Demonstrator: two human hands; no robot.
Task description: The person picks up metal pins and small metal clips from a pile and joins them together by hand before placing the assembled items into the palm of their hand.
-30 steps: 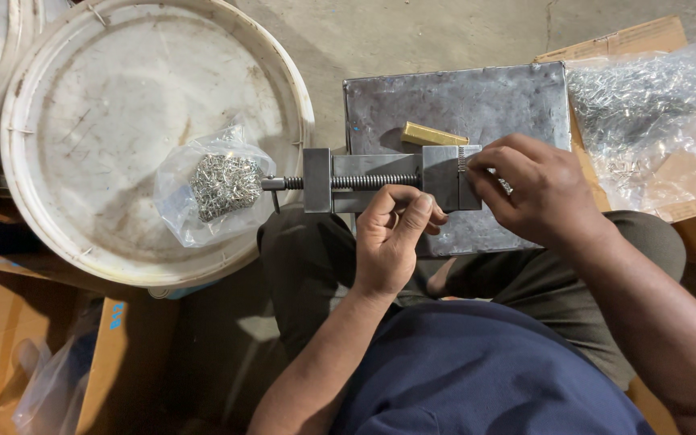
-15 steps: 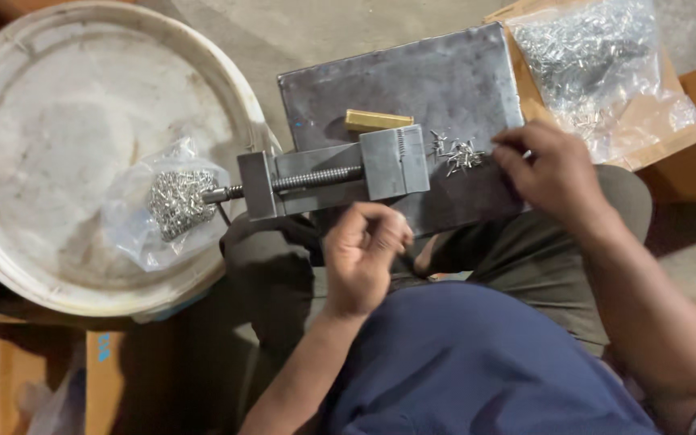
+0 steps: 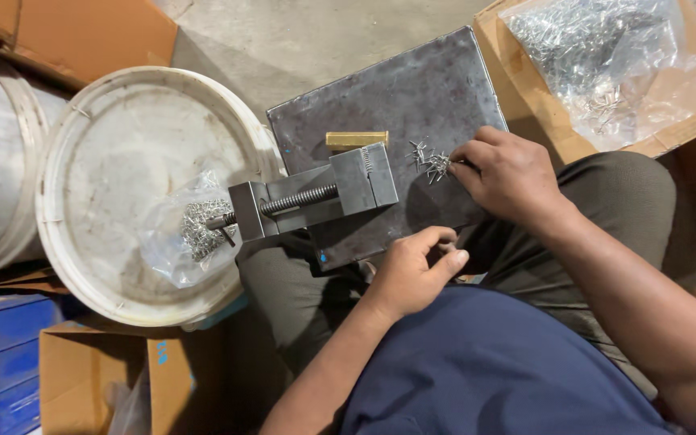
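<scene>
Since the earlier frames your right hand [image 3: 507, 176] had left the vise and gone to the loose pins, while your left hand [image 3: 409, 272] had dropped off the screw toward your lap.

Largest first: the white bucket lid [image 3: 90, 161] lay at your left, carrying a clear bag of small metal parts [image 3: 185, 234]. The dark steel plate [image 3: 412, 97] sat across your knees, its far right corner near a cardboard tray [image 3: 690, 113] that held a big plastic bag of shiny pins [image 3: 598, 48]. The small machine vise [image 3: 316, 197] lay along the plate's near left edge, its handle end overhanging onto the bucket lid. A brass bar [image 3: 356, 139] rested on the plate just beyond the vise's block.

The little heap of pins [image 3: 430, 159] lay near the plate's right edge, just past the vise. Your right fingers were pinched narrow on that heap, apparently gripping a pin or two. Your left hand was loosely curled and held nothing I could see, close to the plate's near edge.

You looked to be picking up a fresh pin; next it would need seating squarely in the vise, with your left hand back on the screw.
</scene>
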